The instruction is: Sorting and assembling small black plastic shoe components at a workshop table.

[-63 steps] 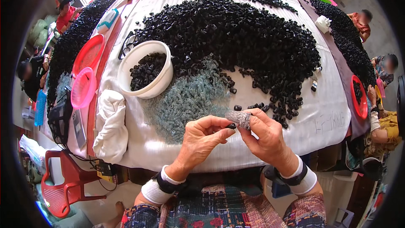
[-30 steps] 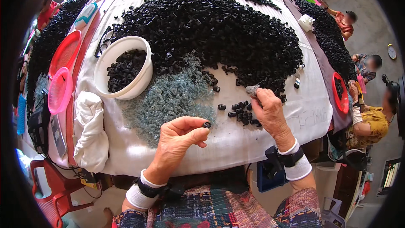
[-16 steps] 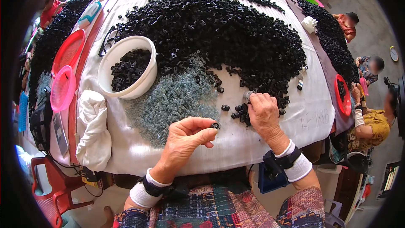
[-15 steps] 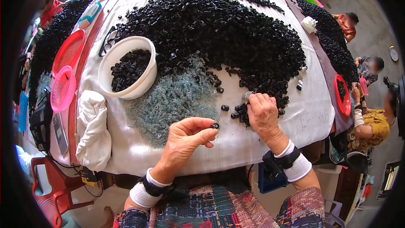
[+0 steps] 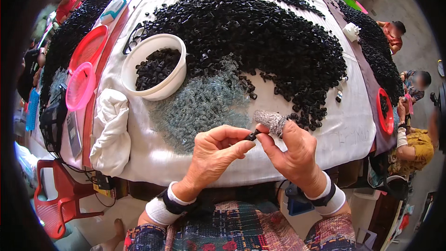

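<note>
My left hand (image 5: 211, 153) pinches a small black plastic part (image 5: 252, 135) between thumb and forefinger. Against it, from the other side, my right hand (image 5: 295, 148) presses its thumb and fingertips, closed on a black piece at the same spot. Whether these are two parts or one is too small to tell. A grey knitted finger cover (image 5: 270, 122) sits on one finger of my right hand. Beyond my hands lie a heap of pale coil springs (image 5: 200, 111) and a large heap of black plastic parts (image 5: 251, 37).
A white bowl (image 5: 179, 76) holds more black parts. To its left are a white cloth (image 5: 111, 132), a pink basket (image 5: 80, 86), a red tray (image 5: 88, 49) and a phone (image 5: 73, 135). A red plastic chair (image 5: 58, 200) stands lower left. Other people sit along the sides.
My right hand has left the black parts at the near edge of the heap and come left to meet my left hand. The whole view has shifted slightly.
</note>
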A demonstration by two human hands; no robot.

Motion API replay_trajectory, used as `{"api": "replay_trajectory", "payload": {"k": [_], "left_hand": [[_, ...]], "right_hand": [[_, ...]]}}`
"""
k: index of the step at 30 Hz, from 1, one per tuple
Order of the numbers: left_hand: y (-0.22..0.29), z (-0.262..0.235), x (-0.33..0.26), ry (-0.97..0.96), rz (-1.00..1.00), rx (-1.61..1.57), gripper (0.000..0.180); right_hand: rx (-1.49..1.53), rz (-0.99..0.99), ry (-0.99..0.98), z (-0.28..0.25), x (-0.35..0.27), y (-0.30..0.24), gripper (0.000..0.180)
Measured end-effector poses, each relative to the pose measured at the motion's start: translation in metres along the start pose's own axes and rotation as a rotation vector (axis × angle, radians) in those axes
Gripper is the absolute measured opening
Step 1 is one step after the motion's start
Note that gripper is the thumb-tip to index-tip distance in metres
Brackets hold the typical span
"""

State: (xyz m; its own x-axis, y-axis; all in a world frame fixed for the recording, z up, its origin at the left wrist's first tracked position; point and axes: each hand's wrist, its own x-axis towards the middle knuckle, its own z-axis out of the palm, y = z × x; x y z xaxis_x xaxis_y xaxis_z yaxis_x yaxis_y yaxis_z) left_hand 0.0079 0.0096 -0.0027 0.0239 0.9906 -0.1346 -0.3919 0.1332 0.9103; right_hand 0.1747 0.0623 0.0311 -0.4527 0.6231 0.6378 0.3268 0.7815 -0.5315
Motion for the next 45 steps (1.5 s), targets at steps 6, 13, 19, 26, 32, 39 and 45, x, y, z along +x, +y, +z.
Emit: {"api": "replay_trajectory", "payload": {"k": [6,13,19,26,32,39,45], "left_hand": [[-0.003,0.0,-0.003,0.036,0.059,0.079,0.02],[-0.007,-0.001,-0.002,0.057,0.062,0.166,0.018],[-0.013,-0.002,-0.002,0.069,0.028,0.161,0.018],[-0.013,-0.005,0.001,0.07,-0.09,0.143,0.017],[-0.009,-0.01,0.009,0.068,-0.212,-0.251,0.017],[-0.009,-0.005,0.011,0.039,-0.212,-0.294,0.018],[-0.011,-0.009,0.01,0.022,-0.181,-0.288,0.016]], "right_hand": [[-0.032,-0.032,-0.02,0.004,-0.005,0.002,0.025],[-0.088,-0.052,-0.093,0.004,-0.005,0.001,0.024],[-0.107,-0.018,-0.178,0.002,-0.007,-0.001,0.024],[-0.08,0.049,-0.242,0.008,-0.013,0.003,0.027],[0.067,0.107,-0.093,0.01,-0.004,0.004,0.042],[0.048,0.095,-0.138,0.022,-0.013,0.008,0.047],[0.162,0.175,-0.065,0.022,-0.017,0.005,0.047]]}}
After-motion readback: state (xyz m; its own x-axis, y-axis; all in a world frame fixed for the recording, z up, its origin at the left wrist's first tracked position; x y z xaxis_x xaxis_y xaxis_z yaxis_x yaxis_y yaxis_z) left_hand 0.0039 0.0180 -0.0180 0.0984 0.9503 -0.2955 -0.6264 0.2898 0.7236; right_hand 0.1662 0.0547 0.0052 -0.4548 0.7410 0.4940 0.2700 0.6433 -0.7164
